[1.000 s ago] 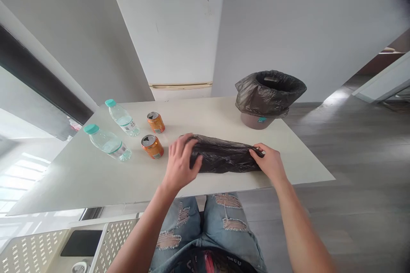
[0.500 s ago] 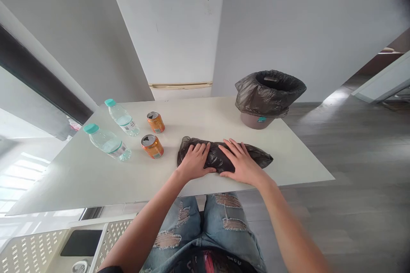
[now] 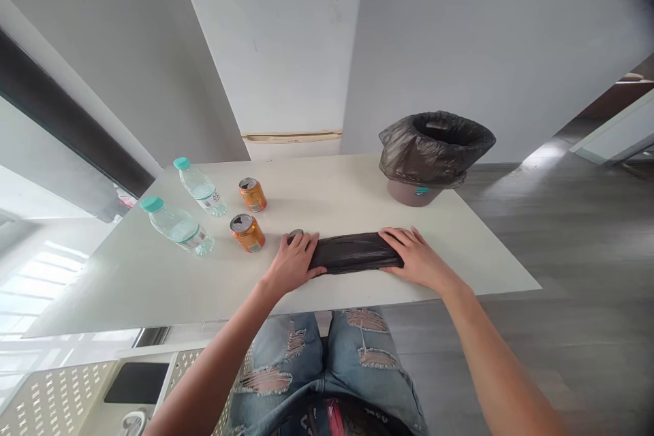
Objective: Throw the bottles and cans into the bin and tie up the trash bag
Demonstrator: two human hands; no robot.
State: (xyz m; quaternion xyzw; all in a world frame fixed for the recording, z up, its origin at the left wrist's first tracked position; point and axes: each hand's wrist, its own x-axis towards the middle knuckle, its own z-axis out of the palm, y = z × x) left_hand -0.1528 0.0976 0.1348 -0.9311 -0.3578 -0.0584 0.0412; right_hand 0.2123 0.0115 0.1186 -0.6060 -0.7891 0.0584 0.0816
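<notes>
A black plastic bag [image 3: 350, 253], folded into a long flat strip, lies stretched between my hands near the front of the white table [image 3: 317, 293]. My left hand [image 3: 293, 262] grips its left end, fingers on the far edge and thumb along the near edge. A small bit of the bag pokes out behind those fingers. At the other end my right hand [image 3: 416, 259] is closed over the bag, hiding its tip. To the left of my left hand stand two orange drink cans, a nearer one [image 3: 247, 233] and a farther one [image 3: 253, 195].
Two clear bottles with teal caps, one nearer [image 3: 177, 226] and one farther [image 3: 200, 187], stand on the left side. A brown bin [image 3: 413, 193] lined with a black bag stands at the back right. A perforated cream surface [image 3: 56, 395] lies at lower left.
My hands have moved apart, the left to the left and the right to the right. The crumpled bag between them has become a smooth, taut, narrower strip.
</notes>
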